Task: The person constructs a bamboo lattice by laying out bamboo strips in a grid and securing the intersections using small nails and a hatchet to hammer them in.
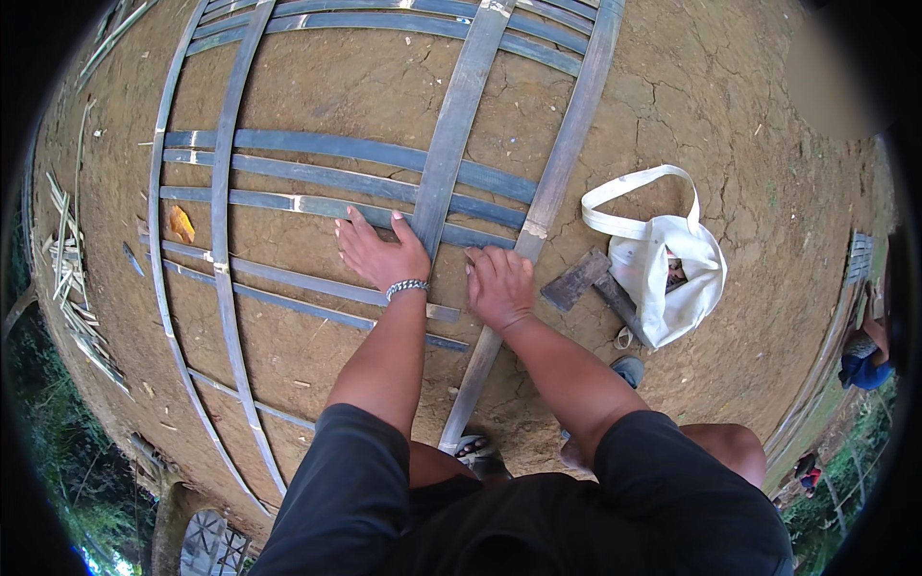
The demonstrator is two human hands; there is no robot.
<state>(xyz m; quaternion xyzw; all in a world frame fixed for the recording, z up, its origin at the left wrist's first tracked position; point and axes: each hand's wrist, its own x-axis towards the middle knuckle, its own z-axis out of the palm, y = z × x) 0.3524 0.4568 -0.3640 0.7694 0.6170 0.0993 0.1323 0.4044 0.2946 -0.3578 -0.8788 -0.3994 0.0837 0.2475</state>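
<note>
A lattice of flat, dark split-bamboo strips lies on the ground before me. My left hand (384,253), with a chain bracelet at its wrist, is open with its fingers spread, touching a cross strip (336,207) beside the wide long strip (444,158). My right hand (501,286) is closed, its fingers curled down between that wide strip and the outer long bamboo piece (562,163). Whatever its fingers grip is hidden beneath them. Nearer to me, two cross strips (312,282) end loose under my left forearm.
A white cloth bag (672,274) stands to the right, with a dark broad-headed tool (576,280) lying against it. Split bamboo scraps (72,259) are heaped at the far left. A yellow leaf (181,224) lies within the lattice. Another person (866,355) is at the right edge.
</note>
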